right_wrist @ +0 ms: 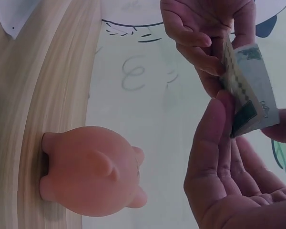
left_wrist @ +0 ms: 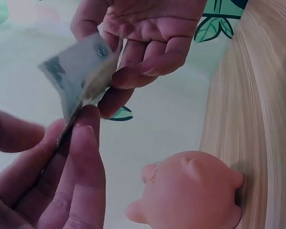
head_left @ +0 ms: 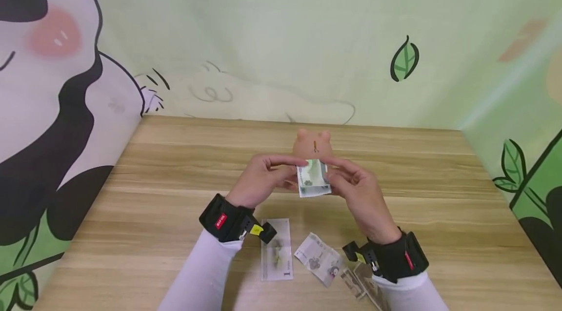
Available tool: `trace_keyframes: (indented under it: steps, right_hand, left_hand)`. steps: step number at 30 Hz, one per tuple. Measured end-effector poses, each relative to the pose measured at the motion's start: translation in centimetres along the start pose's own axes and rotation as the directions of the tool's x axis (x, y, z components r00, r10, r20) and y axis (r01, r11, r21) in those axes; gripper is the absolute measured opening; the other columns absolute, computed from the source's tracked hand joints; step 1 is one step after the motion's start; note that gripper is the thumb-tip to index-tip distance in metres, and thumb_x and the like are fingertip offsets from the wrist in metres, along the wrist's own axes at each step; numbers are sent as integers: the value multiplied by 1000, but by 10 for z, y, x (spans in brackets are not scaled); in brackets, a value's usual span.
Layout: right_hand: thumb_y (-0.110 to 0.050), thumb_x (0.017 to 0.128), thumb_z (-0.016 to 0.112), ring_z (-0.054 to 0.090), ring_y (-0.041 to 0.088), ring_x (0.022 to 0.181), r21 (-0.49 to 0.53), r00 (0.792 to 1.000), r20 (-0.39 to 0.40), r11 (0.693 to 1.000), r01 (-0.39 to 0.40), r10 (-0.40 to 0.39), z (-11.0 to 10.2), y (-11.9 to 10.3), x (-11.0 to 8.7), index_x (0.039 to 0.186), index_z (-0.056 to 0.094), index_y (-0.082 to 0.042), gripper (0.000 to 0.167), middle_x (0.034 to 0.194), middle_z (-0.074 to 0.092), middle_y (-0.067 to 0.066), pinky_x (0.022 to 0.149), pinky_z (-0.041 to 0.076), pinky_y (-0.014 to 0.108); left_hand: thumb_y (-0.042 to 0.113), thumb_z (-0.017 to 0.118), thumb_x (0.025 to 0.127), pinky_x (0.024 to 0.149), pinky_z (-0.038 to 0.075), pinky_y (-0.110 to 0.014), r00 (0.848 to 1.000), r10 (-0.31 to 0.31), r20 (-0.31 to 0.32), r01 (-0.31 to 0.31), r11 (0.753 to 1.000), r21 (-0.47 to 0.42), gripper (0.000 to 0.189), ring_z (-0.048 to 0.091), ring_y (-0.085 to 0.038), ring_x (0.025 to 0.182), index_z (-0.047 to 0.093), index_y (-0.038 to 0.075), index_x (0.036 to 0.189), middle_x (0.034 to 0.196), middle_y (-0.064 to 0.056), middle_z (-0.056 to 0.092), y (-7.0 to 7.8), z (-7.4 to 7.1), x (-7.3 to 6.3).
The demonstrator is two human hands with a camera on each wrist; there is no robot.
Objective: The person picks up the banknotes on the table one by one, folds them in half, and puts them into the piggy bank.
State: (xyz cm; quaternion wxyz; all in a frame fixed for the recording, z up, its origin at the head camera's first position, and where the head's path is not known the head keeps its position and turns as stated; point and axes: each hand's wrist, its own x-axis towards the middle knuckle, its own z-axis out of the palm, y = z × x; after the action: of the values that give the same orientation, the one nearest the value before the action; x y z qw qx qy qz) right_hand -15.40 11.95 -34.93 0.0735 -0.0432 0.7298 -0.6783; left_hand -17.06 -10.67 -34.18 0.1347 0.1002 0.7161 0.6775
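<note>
The left hand (head_left: pixel 258 182) and right hand (head_left: pixel 362 195) pinch a folded note (head_left: pixel 312 177). Beyond it, a pig (head_left: pixel 306 146) stands on the table (head_left: pixel 175 165).

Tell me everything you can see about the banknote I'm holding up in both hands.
The banknote looks like thin paper, pale with green print. It is folded, its layers standing partly apart in the wrist views. It hangs in the air above the wooden table, pinched at its sides by your left hand and right hand. In the head view it partly covers the pink piggy bank. I can't read its value.
</note>
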Motion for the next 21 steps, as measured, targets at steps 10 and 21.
trace_keyframes:
  steps: [10, 21]
  right_hand:
    - [-1, 99, 65, 74, 12, 89, 12, 999, 14, 999, -31, 30, 1, 2, 2, 130, 62, 6, 33, 111, 76, 13, 82, 62, 27]
    - [-8, 103, 60, 73, 14, 89, -27, 1000, 11, 999, -28, 28, -1, 2, 2, 128, 64, 5, 28, 117, 71, 18, 84, 61, 27]
  left_hand:
    - [-3, 67, 94, 86, 64, -43, 999, 40, -19, -40, 999, -8, 49, 76, -18, 88, 61, 7, 142, 129, -19, 69, -2, 3, 2]
    - [-1, 65, 98, 82, 63, -33, 998, 25, -60, -22, 998, 52, 30, 71, -14, 86, 69, -3, 128, 119, -21, 73, -4, 8, 4]
